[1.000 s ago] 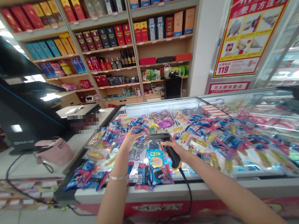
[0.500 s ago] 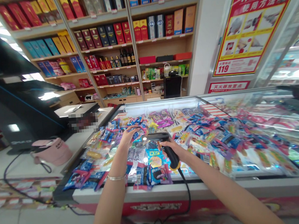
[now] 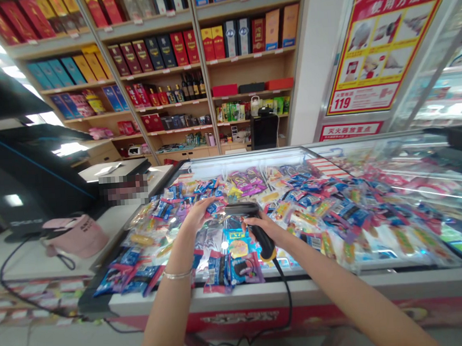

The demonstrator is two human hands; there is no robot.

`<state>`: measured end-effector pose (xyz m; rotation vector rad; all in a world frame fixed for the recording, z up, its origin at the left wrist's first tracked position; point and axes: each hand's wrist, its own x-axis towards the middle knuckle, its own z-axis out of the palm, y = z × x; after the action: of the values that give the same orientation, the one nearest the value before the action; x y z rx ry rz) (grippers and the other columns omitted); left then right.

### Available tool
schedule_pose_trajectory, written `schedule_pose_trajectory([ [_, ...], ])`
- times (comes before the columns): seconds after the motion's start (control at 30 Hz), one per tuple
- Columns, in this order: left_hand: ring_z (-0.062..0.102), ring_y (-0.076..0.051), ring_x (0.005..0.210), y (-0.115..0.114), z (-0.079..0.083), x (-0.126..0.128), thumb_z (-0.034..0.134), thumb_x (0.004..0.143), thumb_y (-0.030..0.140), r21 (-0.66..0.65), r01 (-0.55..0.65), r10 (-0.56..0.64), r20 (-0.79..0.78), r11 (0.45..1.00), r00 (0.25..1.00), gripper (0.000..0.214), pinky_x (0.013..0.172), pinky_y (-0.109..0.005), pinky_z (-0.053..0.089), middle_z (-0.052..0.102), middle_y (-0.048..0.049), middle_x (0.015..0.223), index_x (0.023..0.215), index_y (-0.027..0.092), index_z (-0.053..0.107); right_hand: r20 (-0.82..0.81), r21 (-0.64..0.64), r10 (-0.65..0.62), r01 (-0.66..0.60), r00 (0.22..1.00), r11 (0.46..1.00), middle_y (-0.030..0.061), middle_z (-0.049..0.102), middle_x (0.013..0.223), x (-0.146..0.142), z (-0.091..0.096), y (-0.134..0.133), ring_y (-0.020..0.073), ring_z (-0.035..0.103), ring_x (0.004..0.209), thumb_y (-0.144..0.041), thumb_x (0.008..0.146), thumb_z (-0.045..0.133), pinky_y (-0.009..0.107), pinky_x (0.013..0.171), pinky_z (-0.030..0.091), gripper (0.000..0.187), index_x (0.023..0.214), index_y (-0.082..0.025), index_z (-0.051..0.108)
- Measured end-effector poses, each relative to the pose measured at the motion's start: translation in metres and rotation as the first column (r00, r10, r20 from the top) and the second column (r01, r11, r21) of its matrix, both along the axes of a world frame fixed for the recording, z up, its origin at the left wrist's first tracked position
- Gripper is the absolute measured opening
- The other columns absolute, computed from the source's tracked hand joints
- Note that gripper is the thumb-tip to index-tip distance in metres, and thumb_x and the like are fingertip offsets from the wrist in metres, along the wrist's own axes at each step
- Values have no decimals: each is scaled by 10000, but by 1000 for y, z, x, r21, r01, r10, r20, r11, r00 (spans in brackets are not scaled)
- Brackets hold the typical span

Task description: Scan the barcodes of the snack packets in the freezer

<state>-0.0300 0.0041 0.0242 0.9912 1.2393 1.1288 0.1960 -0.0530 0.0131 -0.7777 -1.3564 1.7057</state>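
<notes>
My right hand (image 3: 262, 226) is wrapped round the grip of a black barcode scanner (image 3: 243, 210), whose head points left. The scanner's dark cable (image 3: 289, 295) runs down over the freezer's front edge. Close in front of the scanner head, my left hand (image 3: 199, 213) has its fingers bent over a small blue and pink wrapped packet (image 3: 214, 207), only partly visible. Beneath both hands lie a light-blue packet (image 3: 238, 243) and, nearer the front edge, blue and pink packets (image 3: 245, 269).
The chest freezer (image 3: 161, 302) holds many wrapped packets; purple ones (image 3: 249, 181) lie farther back. On the left counter stand a pink bag-like cup holder (image 3: 77, 236) and a black terminal (image 3: 26, 192). Shelves of boxes (image 3: 159, 51) rise behind.
The view has shifted slightly. My left hand has turned a little, and less of the packet shows at its fingers. The scanner stays in my right hand, pointing left.
</notes>
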Motion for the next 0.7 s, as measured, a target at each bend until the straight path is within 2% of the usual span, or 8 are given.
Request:
schedule_pose_trajectory([
  [0.1, 660, -138, 620, 0, 0, 1, 809, 567, 255, 39, 36, -36, 1, 999, 999, 388, 537, -189, 493, 709, -57, 714, 922, 137, 704, 8, -3, -10, 10, 1000, 1000, 9, 624, 632, 0, 0, 0, 87, 491, 393, -392, 684, 659, 217, 376, 372, 242, 728, -166, 586],
  [0.2, 689, -180, 738, 0, 0, 1, 817, 497, 121, 56, 87, -88, 14, 995, 996, 467, 723, -263, 548, 718, -68, 740, 942, 117, 676, -2, -3, -18, 18, 1000, 1000, 8, 629, 657, 0, -1, 1, 89, 501, 395, -380, 677, 663, 220, 375, 375, 237, 741, -166, 586],
  [0.4, 667, -226, 920, 2, -2, 2, 718, 562, 131, 110, 88, -101, 113, 990, 989, 188, 911, -358, 516, 707, -70, 751, 738, 122, 651, -15, 2, -17, 17, 1000, 1000, 19, 631, 688, 0, -3, 2, 87, 503, 404, -373, 684, 659, 227, 383, 380, 226, 725, -160, 596],
  [0.53, 647, -204, 888, 1, -1, 4, 709, 547, 159, 98, 118, -127, 94, 988, 987, 127, 897, -340, 509, 680, -42, 691, 638, 150, 621, -20, 3, -37, 37, 999, 999, 13, 617, 642, 2, -4, 4, 88, 502, 414, -379, 694, 646, 218, 398, 384, 223, 693, -163, 591],
  [0.7, 562, -101, 664, 2, -2, 2, 671, 517, 143, 100, 160, -164, 30, 982, 986, 135, 775, -260, 505, 586, 28, 599, 627, 152, 594, 2, 28, -52, 52, 999, 998, -15, 535, 494, 4, -8, 9, 96, 493, 409, -386, 718, 613, 212, 412, 387, 240, 639, -163, 572],
])
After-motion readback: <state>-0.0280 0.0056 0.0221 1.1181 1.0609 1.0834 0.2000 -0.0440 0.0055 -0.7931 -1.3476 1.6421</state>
